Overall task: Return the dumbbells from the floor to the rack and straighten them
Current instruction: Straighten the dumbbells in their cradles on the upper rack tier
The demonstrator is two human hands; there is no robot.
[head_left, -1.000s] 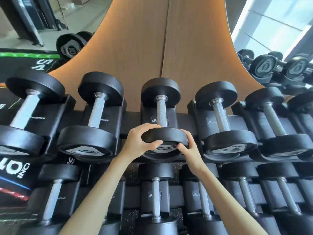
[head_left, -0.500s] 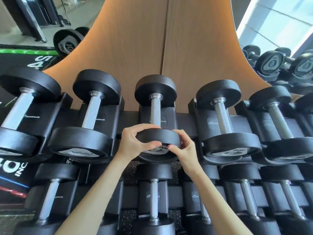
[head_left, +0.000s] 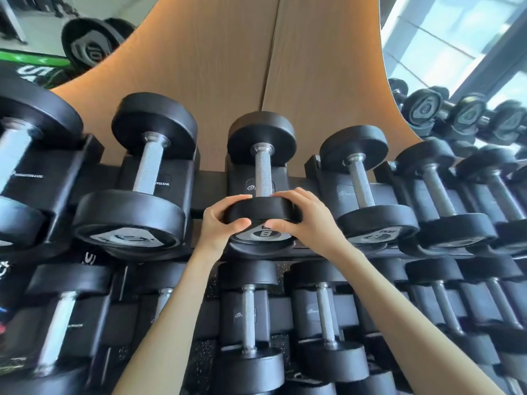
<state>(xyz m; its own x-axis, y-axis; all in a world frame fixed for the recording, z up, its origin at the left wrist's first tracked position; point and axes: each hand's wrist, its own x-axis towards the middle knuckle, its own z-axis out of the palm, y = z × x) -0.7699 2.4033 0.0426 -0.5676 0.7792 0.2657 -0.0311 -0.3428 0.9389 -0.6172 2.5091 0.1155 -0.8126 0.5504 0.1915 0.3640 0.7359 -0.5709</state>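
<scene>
Right hand (head_left: 309,220) slid higher; with left hand (head_left: 219,226) it grips black-headed dumbbell (head_left: 263,172). I see steel handle, rack (head_left: 211,181) under, wood wall (head_left: 228,67) behind rack.

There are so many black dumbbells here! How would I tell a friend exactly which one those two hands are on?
Find the tall wooden panel behind the rack; its centre seam runs down to the top row. The dumbbell directly under that seam is the one. Unlike its neighbours, its near end is gripped by the left hand and right hand.
</scene>
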